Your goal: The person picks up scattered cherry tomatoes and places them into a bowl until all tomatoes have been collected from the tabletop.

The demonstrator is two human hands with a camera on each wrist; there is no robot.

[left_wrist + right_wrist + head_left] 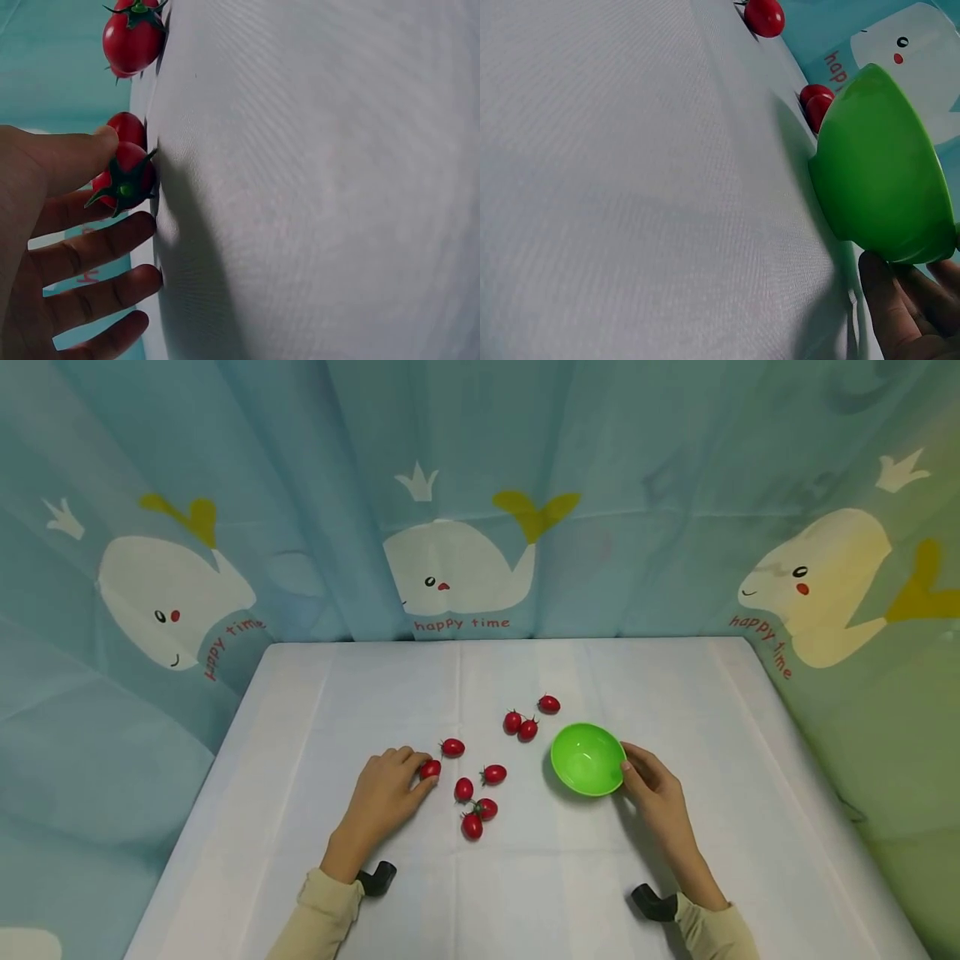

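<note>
My left hand (388, 789) is at the left edge of a loose group of red cherry tomatoes. Between its thumb and index finger it pinches one cherry tomato (430, 769), whose green calyx faces the left wrist camera. The other three fingers spread out below, tips close to the cloth. On the right, my right hand (657, 793) grips the rim of a green bowl (588, 760), thumb at the edge and fingers round the outside. Looking down from the head, no contents show inside the bowl. Its shadow falls on the cloth beneath.
Nearest the left hand is another cherry tomato (453, 747), with several more to its right and front. Three cherry tomatoes (528, 730) lie behind and left of the bowl. A white cloth (540, 893) covers the table, and a whale-print curtain (615, 552) surrounds it.
</note>
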